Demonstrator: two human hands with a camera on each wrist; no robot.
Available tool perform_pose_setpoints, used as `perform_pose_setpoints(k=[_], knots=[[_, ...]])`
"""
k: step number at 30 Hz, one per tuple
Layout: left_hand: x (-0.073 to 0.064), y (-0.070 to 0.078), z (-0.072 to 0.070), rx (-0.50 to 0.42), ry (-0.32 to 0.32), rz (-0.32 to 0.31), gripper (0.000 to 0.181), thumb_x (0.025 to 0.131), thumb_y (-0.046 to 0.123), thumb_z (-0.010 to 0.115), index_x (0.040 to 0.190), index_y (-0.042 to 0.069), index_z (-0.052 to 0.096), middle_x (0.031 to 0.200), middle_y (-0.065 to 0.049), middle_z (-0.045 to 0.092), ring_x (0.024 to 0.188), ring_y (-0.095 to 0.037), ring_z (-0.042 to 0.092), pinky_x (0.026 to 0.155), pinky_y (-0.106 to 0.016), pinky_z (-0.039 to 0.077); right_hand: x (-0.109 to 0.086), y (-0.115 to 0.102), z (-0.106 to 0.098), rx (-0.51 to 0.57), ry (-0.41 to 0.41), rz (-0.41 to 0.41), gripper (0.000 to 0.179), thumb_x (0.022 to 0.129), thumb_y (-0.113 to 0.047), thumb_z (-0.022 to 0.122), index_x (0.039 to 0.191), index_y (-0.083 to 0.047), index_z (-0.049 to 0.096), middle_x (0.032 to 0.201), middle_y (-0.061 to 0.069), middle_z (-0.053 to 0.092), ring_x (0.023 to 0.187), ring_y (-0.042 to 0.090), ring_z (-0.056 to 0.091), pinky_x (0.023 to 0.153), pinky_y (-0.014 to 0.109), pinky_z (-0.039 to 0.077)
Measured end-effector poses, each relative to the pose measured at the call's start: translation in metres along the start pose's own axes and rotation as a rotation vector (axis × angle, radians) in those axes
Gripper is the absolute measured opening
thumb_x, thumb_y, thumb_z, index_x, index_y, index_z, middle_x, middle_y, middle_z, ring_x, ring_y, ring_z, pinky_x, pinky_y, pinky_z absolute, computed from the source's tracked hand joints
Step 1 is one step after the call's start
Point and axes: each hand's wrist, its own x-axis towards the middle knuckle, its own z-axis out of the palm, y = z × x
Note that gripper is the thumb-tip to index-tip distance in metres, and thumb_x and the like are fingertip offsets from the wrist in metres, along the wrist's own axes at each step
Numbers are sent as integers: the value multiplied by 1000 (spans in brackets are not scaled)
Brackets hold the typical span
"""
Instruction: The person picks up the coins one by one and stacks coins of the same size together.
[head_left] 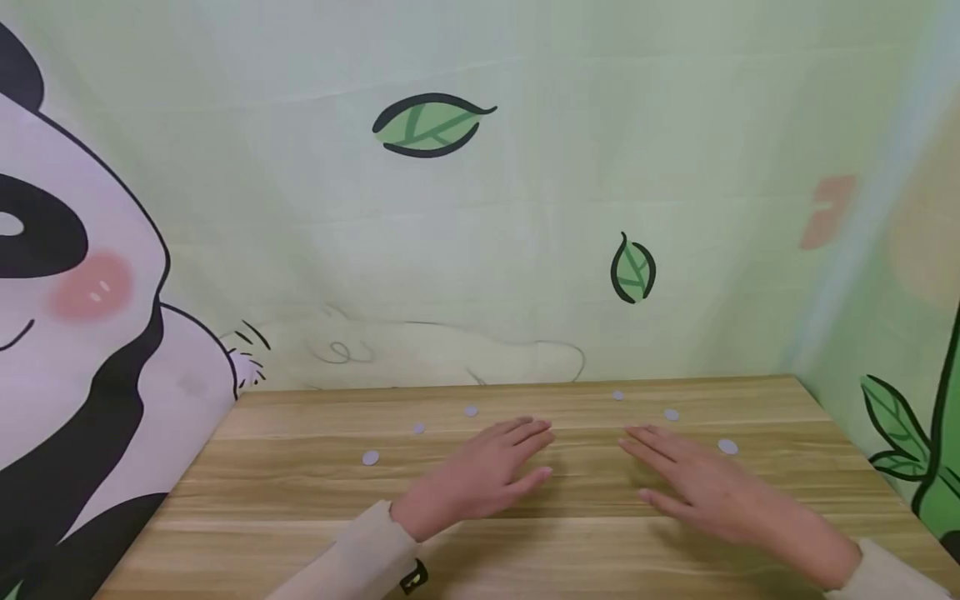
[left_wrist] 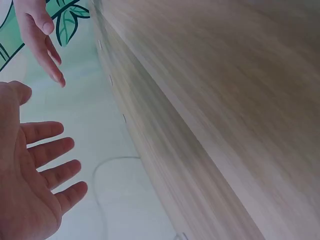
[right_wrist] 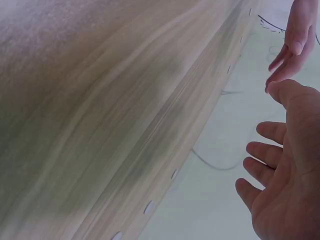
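Observation:
Both hands hover above a wooden table (head_left: pixel 300 533), apart from each other and holding nothing. In the head view my left hand (head_left: pixel 480 471) is left of centre, fingers extended toward the right. My right hand (head_left: pixel 720 492) mirrors it, fingers pointing left. The left wrist view shows the left palm (left_wrist: pixel 30 175) with its fingers spread; the right wrist view shows the right palm (right_wrist: pixel 290 185) likewise. Nearest the left hand are small pale discs, one a white disc (head_left: pixel 371 457) on the table. Close to the right hand lies another white disc (head_left: pixel 727 447).
More pale discs lie toward the table's back, among them a disc (head_left: pixel 471 411) at left and a disc (head_left: pixel 671 414) at right. Behind the table hangs a pale green backdrop (head_left: pixel 525 208) with a printed panda (head_left: pixel 82 358) and leaves. A dark band (head_left: pixel 414 576) shows at the left cuff.

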Motion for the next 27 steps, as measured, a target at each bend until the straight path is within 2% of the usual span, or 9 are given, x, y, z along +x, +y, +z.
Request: perform_pose_setpoints(k=[5,9,22,27], knots=[[8,4,1,-63,-22,-22,52,110,45,35,147,12,52,152,-3,50,140,-21,46,115,-39,37,-2,6,1,-5,29,-18,60,96,-32,70,147,-6,52,149,14,51,130,34,55,100,50,50],[14,8,3,-131,-42,-42,48,110,41,38,146,13,54,150,-2,52,139,-19,47,114,-37,39,-5,11,1,-12,44,-24,58,95,-30,72,145,-5,54,145,15,55,127,33,57,97,49,51],[23,11,11,-264,6,-70,46,109,39,43,144,12,55,148,-3,55,139,-19,48,114,-36,39,-8,20,1,-6,41,10,53,93,-25,74,139,-3,59,138,13,59,123,32,59,97,51,51],[26,13,12,-278,7,-73,43,109,37,46,142,12,56,145,-3,57,137,-18,50,113,-35,40,-9,22,-1,5,22,51,48,94,-26,73,137,-6,61,134,11,61,121,31,60,96,51,51]])
